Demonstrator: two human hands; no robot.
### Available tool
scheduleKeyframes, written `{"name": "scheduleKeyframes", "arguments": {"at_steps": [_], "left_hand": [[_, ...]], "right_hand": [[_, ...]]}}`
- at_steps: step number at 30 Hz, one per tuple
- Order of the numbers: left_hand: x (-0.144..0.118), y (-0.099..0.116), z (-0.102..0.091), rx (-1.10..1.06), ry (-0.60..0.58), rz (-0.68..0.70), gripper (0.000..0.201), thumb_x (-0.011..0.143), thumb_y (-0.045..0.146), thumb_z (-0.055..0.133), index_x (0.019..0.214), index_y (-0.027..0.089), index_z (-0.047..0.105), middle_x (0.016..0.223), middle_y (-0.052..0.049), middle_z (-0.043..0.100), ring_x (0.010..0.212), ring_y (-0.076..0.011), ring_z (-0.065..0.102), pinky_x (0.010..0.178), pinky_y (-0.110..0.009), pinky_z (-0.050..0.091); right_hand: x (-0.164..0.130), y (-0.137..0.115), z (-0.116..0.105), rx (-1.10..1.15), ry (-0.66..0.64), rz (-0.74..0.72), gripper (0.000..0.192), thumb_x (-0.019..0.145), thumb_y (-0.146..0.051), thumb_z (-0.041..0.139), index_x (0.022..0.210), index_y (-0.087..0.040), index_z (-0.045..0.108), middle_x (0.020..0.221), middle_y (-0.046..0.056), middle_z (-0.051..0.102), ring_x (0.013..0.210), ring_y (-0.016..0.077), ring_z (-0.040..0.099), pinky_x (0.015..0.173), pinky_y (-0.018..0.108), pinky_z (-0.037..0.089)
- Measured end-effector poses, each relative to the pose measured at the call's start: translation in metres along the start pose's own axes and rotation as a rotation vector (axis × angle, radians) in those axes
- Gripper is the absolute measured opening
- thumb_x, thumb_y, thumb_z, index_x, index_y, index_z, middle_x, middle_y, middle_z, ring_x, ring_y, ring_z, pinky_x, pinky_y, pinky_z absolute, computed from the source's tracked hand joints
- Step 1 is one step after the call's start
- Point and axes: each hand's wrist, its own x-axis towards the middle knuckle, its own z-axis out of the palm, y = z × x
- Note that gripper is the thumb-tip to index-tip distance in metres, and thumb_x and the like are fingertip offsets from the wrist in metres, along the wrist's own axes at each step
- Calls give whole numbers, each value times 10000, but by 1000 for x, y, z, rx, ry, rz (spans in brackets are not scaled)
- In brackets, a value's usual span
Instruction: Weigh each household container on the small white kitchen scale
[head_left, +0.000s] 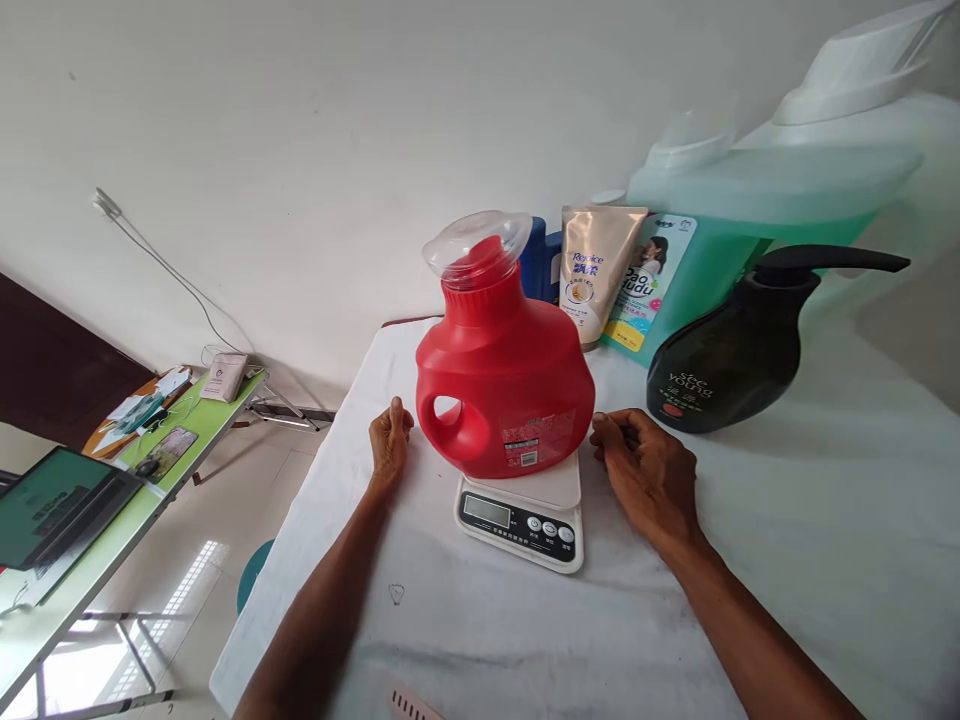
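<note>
A red detergent jug [502, 390] with a clear plastic cap [480, 240] over its neck stands on the platform of a white kitchen scale [519, 525]. The scale's display looks blank. To the left of the jug, my left hand [390, 440] rests on the tablecloth with its fingers curled in and thumb up, apart from the handle. My right hand [649, 475] lies beside the jug's lower right side, its fingers bent and thumb pressed against them. Nothing shows in either hand. Whether the right fingertips touch the jug is hard to make out.
Behind the jug are a Rejoice tube [596, 270], a blue container [536, 260] and large green liquid jugs [712, 270]. A black pump bottle [731, 355] stands at right. A pink comb-like piece [412, 704] lies at the front edge. A green table [187, 460] holds a laptop [67, 510].
</note>
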Motion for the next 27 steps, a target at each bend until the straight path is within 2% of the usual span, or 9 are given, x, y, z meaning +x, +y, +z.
{"name": "scheduleKeyframes", "arguments": {"at_steps": [8, 12, 16, 19, 22, 25, 27], "left_hand": [[2, -2, -2, 27, -66, 8, 690, 953, 828, 459, 633, 217, 436, 562, 30, 356, 565, -118, 337, 546, -278, 262], [0, 2, -2, 41, -77, 3, 685, 949, 826, 474, 641, 214, 456, 575, 30, 361, 578, -122, 350, 555, -279, 274], [-6, 15, -3, -18, -33, 20, 681, 978, 824, 424, 735, 200, 550, 621, 26, 415, 585, -130, 381, 581, -283, 333], [-9, 37, -5, -95, 9, 141, 687, 1008, 804, 378, 947, 180, 658, 792, -30, 582, 717, -163, 527, 701, -300, 452], [-11, 73, -4, -205, -45, 305, 714, 1005, 818, 364, 1123, 188, 680, 949, -67, 653, 892, -199, 614, 833, -330, 505], [-15, 114, 2, -236, -158, 411, 700, 975, 836, 434, 1121, 201, 693, 962, -58, 664, 896, -197, 626, 838, -319, 521], [-20, 134, 8, -191, -191, 426, 670, 952, 830, 507, 1053, 195, 697, 947, -55, 673, 842, -184, 628, 790, -297, 527]], "right_hand": [[-1, -6, -3, -22, -17, 4, 371, 874, -607, 467, 761, -265, 559, 687, 61, 683, 671, 265, 648, 742, 415, 455], [-2, -7, -2, -10, -13, 15, 368, 859, -604, 466, 756, -263, 559, 654, 56, 664, 633, 254, 621, 695, 401, 447], [-2, -4, -1, -6, -12, 9, 383, 868, -614, 466, 758, -260, 562, 652, 52, 665, 629, 242, 616, 708, 397, 454], [-2, -3, -1, -2, -4, 16, 402, 883, -624, 462, 775, -254, 575, 689, 50, 679, 650, 230, 629, 726, 389, 468], [-3, -4, -4, 19, -35, 51, 372, 877, -594, 488, 812, -245, 599, 756, 52, 707, 700, 227, 659, 717, 374, 485], [-10, -9, -11, 75, -114, 108, 346, 843, -576, 569, 870, -234, 614, 802, 53, 715, 729, 227, 671, 693, 363, 517], [-19, -15, -17, 170, -127, 103, 420, 849, -638, 599, 923, -225, 626, 881, 71, 727, 797, 238, 691, 709, 368, 552]]}}
